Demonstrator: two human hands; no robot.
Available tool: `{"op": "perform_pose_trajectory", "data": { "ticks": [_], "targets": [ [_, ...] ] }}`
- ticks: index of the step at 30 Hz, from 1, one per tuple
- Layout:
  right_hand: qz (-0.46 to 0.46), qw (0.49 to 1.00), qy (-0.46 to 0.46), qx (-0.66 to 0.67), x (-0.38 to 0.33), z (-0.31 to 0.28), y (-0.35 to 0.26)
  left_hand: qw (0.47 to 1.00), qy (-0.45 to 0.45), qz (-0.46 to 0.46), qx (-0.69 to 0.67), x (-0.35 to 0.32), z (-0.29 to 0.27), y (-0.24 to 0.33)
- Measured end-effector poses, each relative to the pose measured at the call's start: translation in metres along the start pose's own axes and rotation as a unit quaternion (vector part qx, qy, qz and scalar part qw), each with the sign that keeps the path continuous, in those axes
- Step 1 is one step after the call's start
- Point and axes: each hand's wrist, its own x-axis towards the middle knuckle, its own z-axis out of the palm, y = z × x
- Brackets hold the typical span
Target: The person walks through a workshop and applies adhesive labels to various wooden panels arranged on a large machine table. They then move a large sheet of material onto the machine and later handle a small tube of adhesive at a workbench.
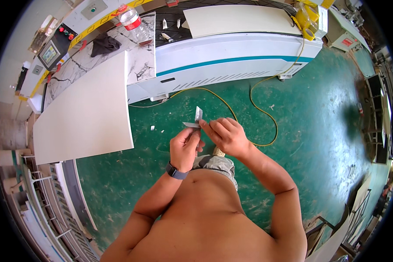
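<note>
My left hand [184, 148] is closed in front of my waist, with a dark watch on its wrist. A thin flat silver blade-like strip [191, 125] sticks out leftward from its fingertips. My right hand [227, 134] meets it from the right, fingers curled and pinched. A second thin silver blade-like strip [198, 114] stands up at its fingertips and crosses the first one. Where the strips meet, the fingers hide part of them. Their exact kind is too small to make out.
A large pale board [89, 113] overhangs the marbled table at left. Another board [240, 21] lies on the white machine [231, 54], near a plastic bottle [133, 24]. A yellow cable [273, 120] loops over the green floor. Racks [48, 196] stand at lower left.
</note>
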Motion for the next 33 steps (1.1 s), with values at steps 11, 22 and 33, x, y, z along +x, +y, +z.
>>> {"op": "perform_pose_trajectory", "data": {
  "ticks": [11,22,33],
  "targets": [
    [0.047,0.963,-0.231,-0.129,-0.076,0.062,0.078,0.994,-0.019,-0.086,-0.061,-0.006,0.007,-0.004],
    [-0.038,0.999,-0.023,0.029,-0.01,-0.009,-0.002,0.999,-0.003,-0.015,-0.031,-0.008,-0.003,-0.012],
    [0.079,0.987,-0.116,-0.078,-0.082,0.047,0.067,1.0,-0.016,0.008,0.002,-0.024,0.004,0.011]
  ]
}}
